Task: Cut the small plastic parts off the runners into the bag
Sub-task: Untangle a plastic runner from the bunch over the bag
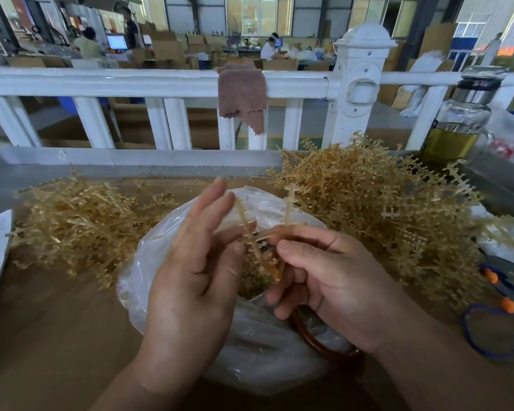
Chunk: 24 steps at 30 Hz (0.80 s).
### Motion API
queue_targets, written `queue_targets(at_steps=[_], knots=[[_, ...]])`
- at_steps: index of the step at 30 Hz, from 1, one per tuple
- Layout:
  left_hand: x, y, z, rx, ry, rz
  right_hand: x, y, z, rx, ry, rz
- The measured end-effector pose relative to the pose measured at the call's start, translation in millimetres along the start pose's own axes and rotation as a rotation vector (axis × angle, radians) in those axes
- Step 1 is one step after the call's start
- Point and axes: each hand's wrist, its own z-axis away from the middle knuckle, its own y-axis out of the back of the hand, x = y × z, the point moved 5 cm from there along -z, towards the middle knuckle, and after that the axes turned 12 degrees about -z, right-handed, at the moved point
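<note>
Gripping runner point(250, 235) above bag point(250, 348): right hand point(339, 280), left hand point(190, 277) seemingly touching

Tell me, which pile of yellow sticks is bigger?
The right pile, beside the glass bottle; it stands taller and wider than the flatter left pile.
</note>
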Motion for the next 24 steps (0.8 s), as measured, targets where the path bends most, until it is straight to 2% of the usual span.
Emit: queue_targets(at_steps=[5, 7, 11, 19, 24], knots=[[-25, -4, 1, -0.052, 0.382, 0.310, 2, -5, 1, 0.014, -0.005, -0.035], [-29, -9, 1, -0.114, 0.451, 0.422, 2, -6, 1, 0.014, -0.009, -0.048], [-34, -13, 1, -0.184, 0.491, 0.526, 1, -8, 2, 0.011, -0.009, -0.064], [-25, -17, -1, -0.307, 0.431, 0.601, 0, -8, 2, -0.054, 0.034, -0.019], [-27, -16, -1, -0.272, 0.448, 0.618, 3, -2, 1, -0.034, 0.030, 0.108]])
